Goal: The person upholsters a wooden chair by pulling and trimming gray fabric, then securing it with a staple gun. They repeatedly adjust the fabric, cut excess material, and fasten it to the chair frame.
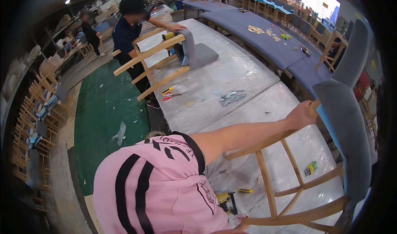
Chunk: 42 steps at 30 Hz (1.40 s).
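Observation:
A chair with a grey upholstered seat and back [351, 139] lies tipped over on the table, its wooden legs [266, 184] pointing toward me. My left hand [303, 115] reaches across and is closed around a wooden part of the frame, close to the seat. Only a sliver of my right hand [231, 231] shows at the lower edge, against the end of a lower leg; its fingers are hidden. Near my shirt lie a yellow and black power tool [226, 203] and a yellow utility knife [246, 190]. A small green and yellow box [311, 168] rests beyond the legs.
Across the plastic-covered table [206, 39], a co-worker [132, 35] handles another tipped chair [198, 57]. Metal bolts [232, 97] and red-handled scissors [169, 97] lie between us. A blue-grey table [235, 23] holds wood pieces [256, 29]. Stacked chairs [37, 122] stand left of the green floor mat [103, 110].

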Tool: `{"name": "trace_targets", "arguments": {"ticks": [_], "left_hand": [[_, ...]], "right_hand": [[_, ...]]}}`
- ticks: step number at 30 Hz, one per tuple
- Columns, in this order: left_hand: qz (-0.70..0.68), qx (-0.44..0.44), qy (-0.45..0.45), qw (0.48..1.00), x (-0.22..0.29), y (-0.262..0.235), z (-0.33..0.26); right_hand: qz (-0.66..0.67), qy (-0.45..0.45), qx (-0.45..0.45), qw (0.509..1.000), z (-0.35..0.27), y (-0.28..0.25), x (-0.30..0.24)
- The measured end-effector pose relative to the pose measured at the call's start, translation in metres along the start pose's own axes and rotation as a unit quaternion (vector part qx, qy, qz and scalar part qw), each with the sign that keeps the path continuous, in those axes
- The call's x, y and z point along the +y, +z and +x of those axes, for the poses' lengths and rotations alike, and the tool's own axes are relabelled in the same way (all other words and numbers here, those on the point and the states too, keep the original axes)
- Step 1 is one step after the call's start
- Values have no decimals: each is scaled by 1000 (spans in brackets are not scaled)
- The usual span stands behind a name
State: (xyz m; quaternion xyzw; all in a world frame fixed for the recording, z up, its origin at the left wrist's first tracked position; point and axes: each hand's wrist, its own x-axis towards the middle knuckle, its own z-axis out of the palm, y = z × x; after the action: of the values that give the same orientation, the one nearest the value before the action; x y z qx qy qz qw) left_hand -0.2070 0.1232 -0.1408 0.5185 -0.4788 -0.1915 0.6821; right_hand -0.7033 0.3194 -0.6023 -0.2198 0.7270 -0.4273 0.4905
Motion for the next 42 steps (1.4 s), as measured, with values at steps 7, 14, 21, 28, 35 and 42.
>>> {"name": "trace_targets", "arguments": {"ticks": [7, 14, 21, 28, 35, 42], "left_hand": [[38, -64, -3, 997, -37, -8, 9], [25, -44, 27, 998, -23, -8, 9], [28, -51, 2, 998, -2, -10, -11], [52, -41, 33, 997, -7, -19, -29], [21, -58, 43, 997, -19, -32, -38], [22, -43, 45, 998, -14, -29, -44]], "right_hand": [[257, -288, 218, 896, -50, -18, -150], [-27, -730, 251, 635, -226, 77, -382], [-65, -707, 315, 630, -201, 100, -470], [-30, -730, 324, 601, -189, 88, -476], [25, -722, 296, 625, -204, 75, -451], [21, -695, 269, 666, -214, 62, -428]]}}
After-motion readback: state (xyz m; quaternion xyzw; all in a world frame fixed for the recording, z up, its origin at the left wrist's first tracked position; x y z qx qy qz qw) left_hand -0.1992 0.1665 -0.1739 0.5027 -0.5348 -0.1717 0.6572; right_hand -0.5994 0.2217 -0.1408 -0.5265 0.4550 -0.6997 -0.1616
